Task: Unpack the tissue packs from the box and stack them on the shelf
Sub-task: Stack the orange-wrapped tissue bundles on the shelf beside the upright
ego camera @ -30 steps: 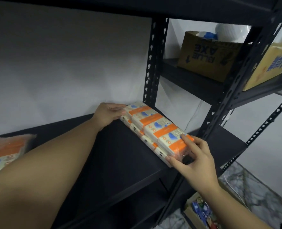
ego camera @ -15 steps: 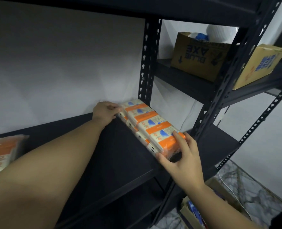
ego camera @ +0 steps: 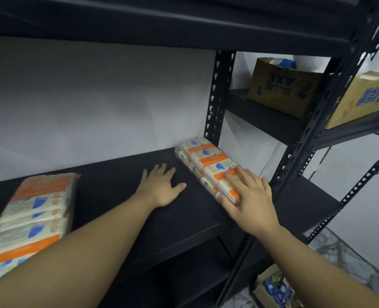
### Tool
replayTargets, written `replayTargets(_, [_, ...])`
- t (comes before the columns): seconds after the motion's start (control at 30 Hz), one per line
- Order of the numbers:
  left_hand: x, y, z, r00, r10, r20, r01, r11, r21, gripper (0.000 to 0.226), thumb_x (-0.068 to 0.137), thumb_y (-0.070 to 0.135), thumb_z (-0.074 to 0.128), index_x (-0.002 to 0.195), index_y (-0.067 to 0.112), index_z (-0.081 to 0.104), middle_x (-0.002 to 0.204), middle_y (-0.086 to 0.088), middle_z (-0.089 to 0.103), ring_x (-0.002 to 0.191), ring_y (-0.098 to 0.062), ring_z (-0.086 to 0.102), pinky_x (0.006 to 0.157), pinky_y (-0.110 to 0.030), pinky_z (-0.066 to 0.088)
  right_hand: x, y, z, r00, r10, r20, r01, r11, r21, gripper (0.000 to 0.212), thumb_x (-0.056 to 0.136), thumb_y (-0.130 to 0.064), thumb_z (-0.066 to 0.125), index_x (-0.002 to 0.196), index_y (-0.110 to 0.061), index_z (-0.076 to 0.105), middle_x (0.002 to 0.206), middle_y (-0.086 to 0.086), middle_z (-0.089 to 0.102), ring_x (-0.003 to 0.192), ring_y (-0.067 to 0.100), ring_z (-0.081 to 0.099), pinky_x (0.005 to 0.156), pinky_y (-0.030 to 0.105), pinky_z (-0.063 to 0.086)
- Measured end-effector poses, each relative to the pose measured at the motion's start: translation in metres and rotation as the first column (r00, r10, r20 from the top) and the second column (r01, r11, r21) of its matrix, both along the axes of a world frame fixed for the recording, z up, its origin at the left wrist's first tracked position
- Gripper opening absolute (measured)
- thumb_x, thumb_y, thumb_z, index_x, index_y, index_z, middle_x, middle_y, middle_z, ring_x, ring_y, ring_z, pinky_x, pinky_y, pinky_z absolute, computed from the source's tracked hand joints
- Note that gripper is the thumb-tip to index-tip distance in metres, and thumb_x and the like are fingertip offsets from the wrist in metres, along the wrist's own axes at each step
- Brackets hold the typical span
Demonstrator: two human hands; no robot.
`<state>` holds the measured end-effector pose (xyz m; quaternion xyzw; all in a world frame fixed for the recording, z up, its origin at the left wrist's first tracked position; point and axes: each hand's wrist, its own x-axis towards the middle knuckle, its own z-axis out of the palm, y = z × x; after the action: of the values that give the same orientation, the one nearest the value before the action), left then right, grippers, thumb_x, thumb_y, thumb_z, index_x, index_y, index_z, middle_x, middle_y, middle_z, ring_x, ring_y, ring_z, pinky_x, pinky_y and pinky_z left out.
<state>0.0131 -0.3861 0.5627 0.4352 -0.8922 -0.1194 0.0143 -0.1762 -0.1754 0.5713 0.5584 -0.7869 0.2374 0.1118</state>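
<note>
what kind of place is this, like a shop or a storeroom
Most likely a storeroom or stockroom. The black slotted-steel shelf stands against a bare white wall, brown cardboard cartons sit on the neighbouring rack, and orange-and-white wrapped tissue packs lie on it in bulk bundles, not as a priced display.

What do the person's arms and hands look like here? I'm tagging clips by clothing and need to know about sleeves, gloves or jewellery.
Both forearms are bare as far as the frame shows: no sleeves in view. The left hand and right hand wear no gloves, and no watch, bracelet or ring shows on wrists or fingers. The picture is slightly blurred, so fine detail is uncertain.
</note>
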Motion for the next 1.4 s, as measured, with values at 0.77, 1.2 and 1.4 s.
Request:
replayTargets(0.77, [0.029,0.036,0.007,0.999,-0.037,-0.004,0.037,0.999,0.032,0.079,0.101,0.07,0.033,0.166,0.029,0.016,0.175,-0.001,0.004,0.161,-0.021,0.0,0.13,-0.046,-0.001,-0.003,-0.013,0.006,1.0,0.007,-0.025,-0.006,0.998,0.055,0.063,0.092,-0.064,0.056,0.149,-0.037,0.051,0.162,-0.004,0.041,0.151,0.02,0.029,0.123,0.054,0.015])
replayTargets(1.2, [0.114,0.075,0.06,0.999,0.024,0.036,-0.023,0.999,-0.042,0.075,0.099,0.061,0.053,0.162,0.026,0.032,0.171,-0.006,0.021,0.158,-0.025,0.017,0.128,-0.048,0.01,0.083,-0.009,0.021,0.953,0.302,0.017,-0.298,0.946,-0.127,0.055,0.091,-0.052,0.066,0.137,-0.022,0.068,0.147,-0.002,0.06,0.146,0.02,0.043,0.121,0.049,0.033])
replayTargets(1.4, [0.196,0.112,0.069,0.946,0.223,0.236,-0.158,0.952,-0.263,0.077,0.095,0.067,0.049,0.158,0.025,0.036,0.17,-0.01,0.021,0.157,-0.033,0.016,0.125,-0.061,0.01,0.15,-0.004,-0.012,0.926,0.316,0.209,-0.355,0.916,0.189,0.065,0.099,-0.064,0.048,0.155,-0.03,0.047,0.165,-0.003,0.038,0.154,0.017,0.025,0.127,0.04,0.021])
